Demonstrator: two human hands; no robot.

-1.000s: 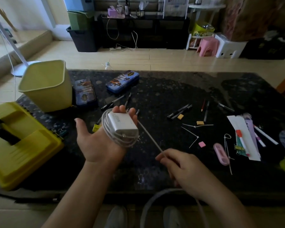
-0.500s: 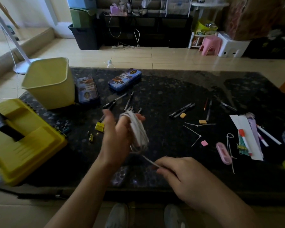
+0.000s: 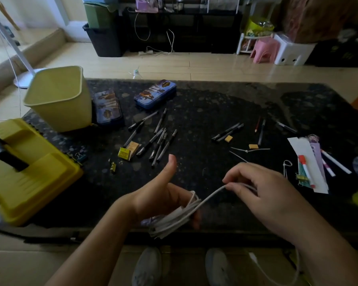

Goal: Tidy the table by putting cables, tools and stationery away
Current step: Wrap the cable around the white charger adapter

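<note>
Left hand (image 3: 157, 200): thumb up, fingers curled round coiled white charger cable (image 3: 173, 221), over near edge of tabletop (image 3: 215, 104). Right hand (image 3: 267, 195): pinching free strand, taut from coil. Black pens (image 3: 158, 141) scattered mid-tabletop; yellow bin (image 3: 60, 100), yellow toolbox (image 3: 29, 178) far left.

Left hand (image 3: 159, 200) holds coiled cable (image 3: 175, 220) (right hand (image 3: 262, 193) pinches it).
</note>
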